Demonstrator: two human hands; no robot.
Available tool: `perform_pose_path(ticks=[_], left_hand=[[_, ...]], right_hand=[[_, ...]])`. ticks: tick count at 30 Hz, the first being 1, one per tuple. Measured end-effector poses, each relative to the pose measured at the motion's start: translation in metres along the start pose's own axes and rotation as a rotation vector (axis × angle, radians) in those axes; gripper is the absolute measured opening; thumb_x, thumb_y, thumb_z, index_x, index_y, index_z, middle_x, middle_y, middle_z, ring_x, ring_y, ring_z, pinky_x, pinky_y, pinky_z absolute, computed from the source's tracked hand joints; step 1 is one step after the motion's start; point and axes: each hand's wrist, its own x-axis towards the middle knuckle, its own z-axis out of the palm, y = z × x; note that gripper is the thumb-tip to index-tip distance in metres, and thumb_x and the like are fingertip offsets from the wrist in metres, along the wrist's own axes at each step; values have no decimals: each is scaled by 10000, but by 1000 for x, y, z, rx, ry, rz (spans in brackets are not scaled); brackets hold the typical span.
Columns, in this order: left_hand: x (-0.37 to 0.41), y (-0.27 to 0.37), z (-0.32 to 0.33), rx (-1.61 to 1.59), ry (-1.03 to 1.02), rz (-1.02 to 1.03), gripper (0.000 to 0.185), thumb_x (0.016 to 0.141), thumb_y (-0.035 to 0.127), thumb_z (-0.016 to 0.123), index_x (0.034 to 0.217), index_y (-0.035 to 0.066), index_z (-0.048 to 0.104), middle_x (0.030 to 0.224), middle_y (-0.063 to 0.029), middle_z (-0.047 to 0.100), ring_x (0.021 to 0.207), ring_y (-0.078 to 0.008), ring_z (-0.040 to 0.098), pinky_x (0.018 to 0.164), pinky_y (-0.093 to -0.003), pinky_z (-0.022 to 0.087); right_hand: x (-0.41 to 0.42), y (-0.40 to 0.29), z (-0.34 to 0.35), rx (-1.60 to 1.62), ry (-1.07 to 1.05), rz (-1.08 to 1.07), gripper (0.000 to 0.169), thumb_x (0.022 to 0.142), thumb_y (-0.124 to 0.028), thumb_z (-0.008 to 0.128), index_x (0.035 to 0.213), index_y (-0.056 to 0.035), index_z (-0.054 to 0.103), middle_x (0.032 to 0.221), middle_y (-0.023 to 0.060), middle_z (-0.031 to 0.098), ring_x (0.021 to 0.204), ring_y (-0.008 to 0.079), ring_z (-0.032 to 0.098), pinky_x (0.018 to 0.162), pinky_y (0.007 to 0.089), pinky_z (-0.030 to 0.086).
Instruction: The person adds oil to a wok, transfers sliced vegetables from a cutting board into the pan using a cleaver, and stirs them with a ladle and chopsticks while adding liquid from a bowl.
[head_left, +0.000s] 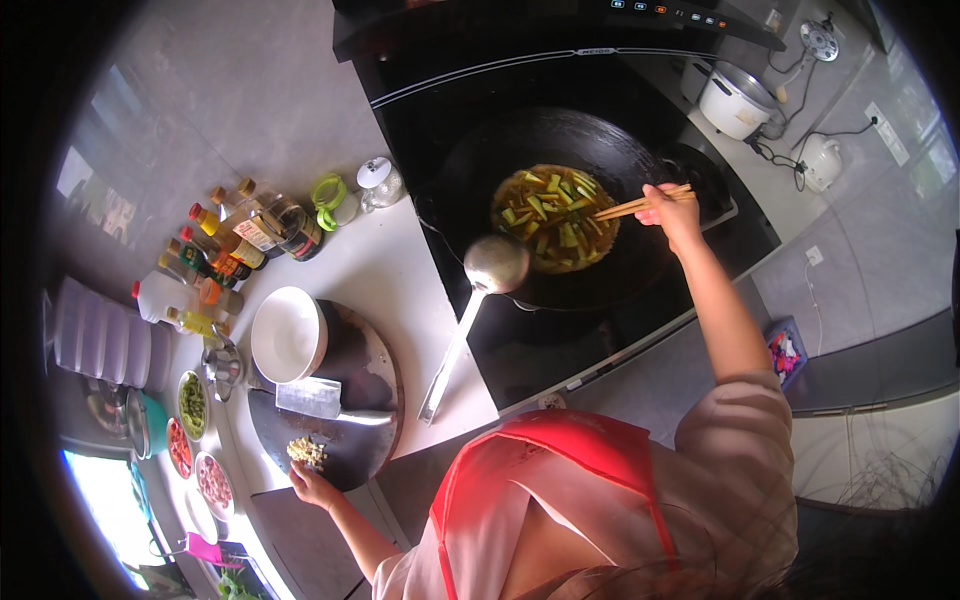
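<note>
My right hand (671, 214) grips a pair of wooden chopsticks (626, 208), tips at the food in a black wok (600, 139). In the wok, strips of green-skinned vegetable (562, 199) sit in brownish liquid. My left hand (313, 486) is at the near edge of a round chopping board (367, 457), its fingertips by a small heap of chopped pale pieces, perhaps garlic (307, 451). Whether those fingers hold any is unclear. A cleaver (309, 397) and a white bowl (289, 334) are on the board. A metal ladle (495, 264) rests with its bowl over the wok's rim.
Sauce bottles (225, 240) and lidded jars (381, 182) line the wall. Plates of green pieces (193, 405), red pieces (179, 448) and raw meat (214, 480) stand left of the board. Beyond the black cooktop (517, 360) is a rice cooker (737, 101). A range hood (525, 22) overhangs the back.
</note>
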Motion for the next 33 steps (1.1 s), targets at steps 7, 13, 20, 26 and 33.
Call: perform_pose_path(ticks=[7, 13, 20, 26, 33], left_hand=[[0, -3, -1, -14, -5, 9, 301, 885, 278, 501, 819, -4, 582, 696, -26, 565, 632, -112, 476, 587, -256, 397], [1, -7, -1, -24, 2, 14, 292, 887, 269, 498, 817, -2, 580, 694, -22, 561, 634, -106, 475, 587, -249, 396], [0, -2, -1, 8, 9, 3, 285, 886, 263, 499, 830, -3, 584, 699, -20, 561, 635, -104, 476, 582, -244, 396], [2, -6, -1, -30, 2, -7, 286, 885, 264, 501, 841, -6, 588, 708, -25, 570, 647, -113, 487, 599, -252, 405], [1, -5, -2, 27, 3, 12, 288, 882, 264, 503, 855, -8, 594, 727, -39, 586, 658, -121, 502, 608, -254, 409]], right_hand=[[11, 6, 1, 173, 41, 95, 197, 791, -100, 620, 861, 29, 489, 726, 139, 582, 536, 246, 621, 470, 318, 531], [5, -4, -6, 177, 5, 143, 191, 802, -123, 605, 834, 20, 483, 712, 147, 582, 565, 261, 628, 505, 348, 543], [-2, -12, -7, 114, 70, 61, 206, 798, -124, 616, 853, 29, 488, 696, 142, 587, 523, 231, 619, 458, 302, 526], [3, 4, 9, 48, 56, 25, 216, 798, -123, 623, 872, 31, 490, 675, 131, 589, 488, 206, 608, 420, 270, 510], [13, 11, 12, 177, 29, 150, 194, 803, -129, 611, 834, 16, 486, 697, 149, 584, 554, 254, 626, 491, 336, 540]])
